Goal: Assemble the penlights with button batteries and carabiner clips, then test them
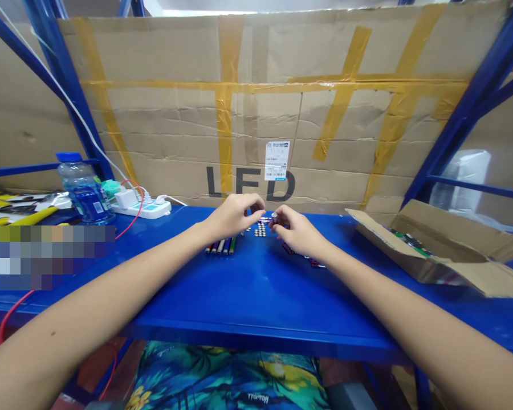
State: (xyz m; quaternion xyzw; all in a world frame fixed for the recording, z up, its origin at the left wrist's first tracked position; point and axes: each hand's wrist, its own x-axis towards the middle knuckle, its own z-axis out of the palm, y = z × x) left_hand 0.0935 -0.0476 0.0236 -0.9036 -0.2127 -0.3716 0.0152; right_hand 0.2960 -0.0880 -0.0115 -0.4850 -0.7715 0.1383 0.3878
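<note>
Both my hands reach to the far middle of the blue shelf table (256,290). My left hand (233,216) curls its fingers over a small dark tube-like part, pinching it at the fingertips. My right hand (294,230) pinches a small silver cap-like piece (274,217) close to the left fingertips. Between and under the hands lies a cluster of small silver button-like pieces (260,229). A row of thin coloured pen-like tubes (221,246) lies below my left hand. Several small red-and-dark parts (314,262) rest under my right wrist.
An open cardboard box (436,250) with parts inside sits at the right. A water bottle (83,191), a white power strip (143,206) with a red wire, and yellow-handled tools (21,213) stand at the left. Taped cardboard marked LED (250,182) backs the shelf between blue uprights.
</note>
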